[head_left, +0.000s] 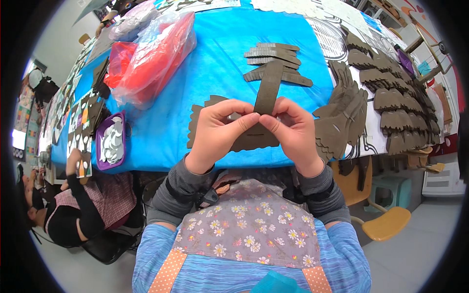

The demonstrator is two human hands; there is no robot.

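Note:
Both hands meet above the near edge of the blue-covered table. A dark brown foam strip [270,83] with a rounded end stands up between them. My left hand [213,134] pinches the strip's lower end between thumb and fingertips. From the other side, my right hand [294,134] pinches the same end, and the two thumbs nearly touch. Under my hands lies a wide brown foam piece [254,140] with a scalloped edge and a short slit; my hands cover part of it. Just beyond, several similar strips [273,54] are stacked in overlapping bundles.
Piles of scalloped brown foam pieces [342,110] lie at the right, with rows of more stacks [398,117] farther right. On the left are a red-and-clear plastic bag [159,61] and a purple tray [123,155] of white ovals. Another person [93,207] sits at left.

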